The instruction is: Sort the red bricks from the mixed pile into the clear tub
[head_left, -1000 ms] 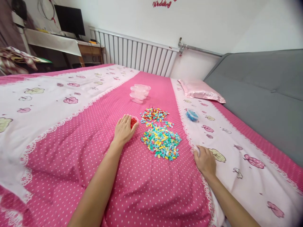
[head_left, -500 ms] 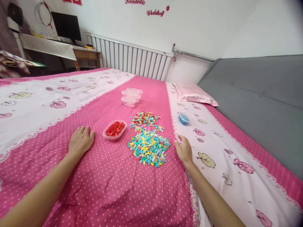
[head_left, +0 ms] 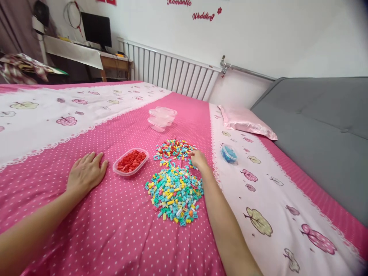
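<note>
My left hand (head_left: 87,171) lies flat on the pink dotted bedspread with its fingers stretched out, holding nothing. Just right of it stands a clear plastic tub (head_left: 115,171) of small red pieces (head_left: 131,161). My right hand (head_left: 199,159) is at the right edge of a smaller pile of mixed small plastic pieces (head_left: 176,148), fingers curled together at the pieces. Whatever is between those fingertips is too small to make out. Nearer to me spreads a larger pile of teal, green, yellow and white pieces (head_left: 175,191), beside my right forearm.
A small clear tub of blue pieces (head_left: 229,154) sits right of my right hand. Behind the piles are stacked clear containers (head_left: 162,117). A pink pillow (head_left: 247,122) rests by the grey headboard (head_left: 316,115); a white radiator (head_left: 172,69) lines the wall.
My right hand has moved left and forward from the bedspread to the smaller pile, its fingers now curled in. My left hand stays flat on the bed. The view has shifted slightly.
</note>
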The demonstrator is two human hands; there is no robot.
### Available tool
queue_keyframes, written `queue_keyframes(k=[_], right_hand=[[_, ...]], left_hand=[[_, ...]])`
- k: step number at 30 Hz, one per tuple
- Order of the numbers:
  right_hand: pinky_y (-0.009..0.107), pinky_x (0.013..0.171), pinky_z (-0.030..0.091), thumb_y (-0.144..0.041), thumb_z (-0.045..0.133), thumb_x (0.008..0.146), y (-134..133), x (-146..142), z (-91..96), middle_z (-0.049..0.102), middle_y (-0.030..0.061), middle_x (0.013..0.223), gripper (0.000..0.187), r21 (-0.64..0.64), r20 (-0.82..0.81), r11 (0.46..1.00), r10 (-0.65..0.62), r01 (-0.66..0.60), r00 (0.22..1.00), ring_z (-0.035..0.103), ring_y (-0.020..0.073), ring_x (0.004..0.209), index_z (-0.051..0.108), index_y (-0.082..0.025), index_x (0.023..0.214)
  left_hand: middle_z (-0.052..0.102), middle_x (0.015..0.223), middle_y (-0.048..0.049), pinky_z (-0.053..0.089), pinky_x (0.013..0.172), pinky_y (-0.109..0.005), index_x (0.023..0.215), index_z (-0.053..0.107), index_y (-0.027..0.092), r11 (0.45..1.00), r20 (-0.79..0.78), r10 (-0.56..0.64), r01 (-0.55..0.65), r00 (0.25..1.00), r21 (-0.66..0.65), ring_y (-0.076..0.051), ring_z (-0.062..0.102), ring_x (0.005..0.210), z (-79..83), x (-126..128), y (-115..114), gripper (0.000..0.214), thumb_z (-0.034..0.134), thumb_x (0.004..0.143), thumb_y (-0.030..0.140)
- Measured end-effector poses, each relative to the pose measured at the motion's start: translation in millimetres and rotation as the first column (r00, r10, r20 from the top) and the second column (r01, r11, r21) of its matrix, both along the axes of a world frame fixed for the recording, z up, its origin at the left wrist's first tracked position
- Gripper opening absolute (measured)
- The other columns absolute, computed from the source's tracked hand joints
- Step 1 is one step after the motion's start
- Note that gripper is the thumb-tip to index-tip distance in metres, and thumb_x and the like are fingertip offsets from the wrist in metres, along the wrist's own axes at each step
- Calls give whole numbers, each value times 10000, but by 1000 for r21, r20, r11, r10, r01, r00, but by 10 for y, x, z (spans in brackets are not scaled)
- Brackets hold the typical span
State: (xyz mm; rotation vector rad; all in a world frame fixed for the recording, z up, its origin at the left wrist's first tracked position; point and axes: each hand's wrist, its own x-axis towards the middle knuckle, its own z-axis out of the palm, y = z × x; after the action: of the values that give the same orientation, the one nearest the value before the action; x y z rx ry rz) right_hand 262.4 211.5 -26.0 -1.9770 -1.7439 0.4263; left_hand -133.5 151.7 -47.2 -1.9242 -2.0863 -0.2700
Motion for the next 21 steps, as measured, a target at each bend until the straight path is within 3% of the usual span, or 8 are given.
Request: queue_keyframes(k=[3, 6, 9, 15, 18, 21], right_hand=[[313, 909, 407, -45, 453, 724, 21, 82, -153, 622, 117, 1140, 398, -3, -26, 1000, 11, -11, 1000, 560, 212, 1075, 624, -156, 1066], [248, 879, 421, 1, 439, 698, 114, 170, -217, 633, 74, 1126, 465, -37, -95, 996, 82, -86, 992, 580, 157, 1031, 600, -175, 1097], [213, 823, 438, 29, 431, 668, 223, 234, -235, 656, 37, 1066, 467, -87, -163, 986, 126, -142, 979, 597, 134, 980, 630, -196, 1026], [179, 641, 461, 35, 425, 647, 272, 284, -219, 680, 45, 900, 385, -213, -292, 960, 117, -183, 949, 622, 120, 783, 659, -152, 888], [172, 549, 459, 28, 422, 664, 193, 272, -125, 676, 42, 735, 334, -301, -370, 918, 138, -259, 919, 601, 93, 592, 669, -120, 834], [177, 531, 464, -16, 448, 702, 111, 276, -2, 661, 31, 656, 273, -387, -511, 806, 217, -448, 832, 585, 82, 537, 681, -119, 800]], left_hand=[[402, 1345, -193, 256, 1009, -428, 1339, 372, 72, 999, -4, 40, -40, 999, 8, -320, 367, 1230, -30, 1, 58, 687, 128, 869, 509], [392, 1354, -188, 242, 1017, -428, 1353, 348, 84, 997, -2, 82, -82, 997, 2, -319, 355, 1242, -36, 11, 137, 704, 130, 861, 538], [383, 1362, -187, 237, 1018, -429, 1359, 337, 88, 992, -3, 121, -122, 993, -16, -315, 359, 1243, -33, 19, 220, 718, 122, 856, 553], [399, 1352, -182, 250, 1010, -421, 1346, 363, 106, 989, -16, 147, -147, 989, -19, -308, 388, 1223, -39, 22, 286, 711, 124, 852, 558], [397, 1356, -178, 247, 1014, -417, 1345, 363, 109, 988, -10, 150, -150, 989, -27, -302, 376, 1233, -34, 25, 270, 700, 130, 855, 550], [403, 1353, -171, 249, 1013, -416, 1346, 362, 109, 987, 3, 156, -156, 988, -38, -299, 374, 1233, -22, 28, 250, 688, 142, 857, 541]])
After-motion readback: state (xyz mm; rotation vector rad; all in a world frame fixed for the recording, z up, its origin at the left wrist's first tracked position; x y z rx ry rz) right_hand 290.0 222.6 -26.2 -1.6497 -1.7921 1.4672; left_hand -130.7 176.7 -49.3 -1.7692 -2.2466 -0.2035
